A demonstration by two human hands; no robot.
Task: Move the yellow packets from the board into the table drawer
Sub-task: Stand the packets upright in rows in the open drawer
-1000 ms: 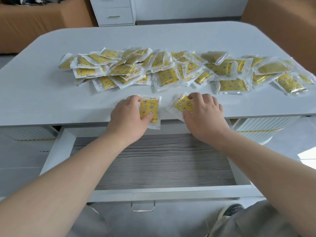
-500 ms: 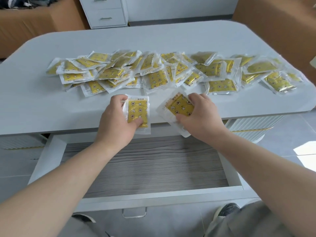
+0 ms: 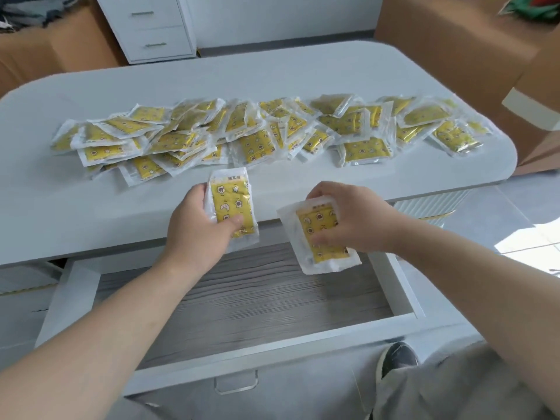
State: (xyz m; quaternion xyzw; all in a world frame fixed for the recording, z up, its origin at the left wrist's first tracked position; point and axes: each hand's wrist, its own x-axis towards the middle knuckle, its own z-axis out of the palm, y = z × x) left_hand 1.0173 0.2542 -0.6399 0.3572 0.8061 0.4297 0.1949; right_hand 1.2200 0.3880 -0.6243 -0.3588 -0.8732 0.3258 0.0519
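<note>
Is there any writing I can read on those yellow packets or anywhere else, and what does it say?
None can be read.
Packet in the left hand: a small mark on its white top strip, too blurred to read; the rest is star and moon pictures.
Packet in the right hand: a like mark on its top edge, also too blurred.
Packets on the table: too small and blurred.
Drawer: no writing visible.

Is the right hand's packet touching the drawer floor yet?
Cannot tell. In the head view the right hand grips the packet over the open drawer, seemingly raised, but a single top-down view shows neither contact nor gap plainly.
</note>
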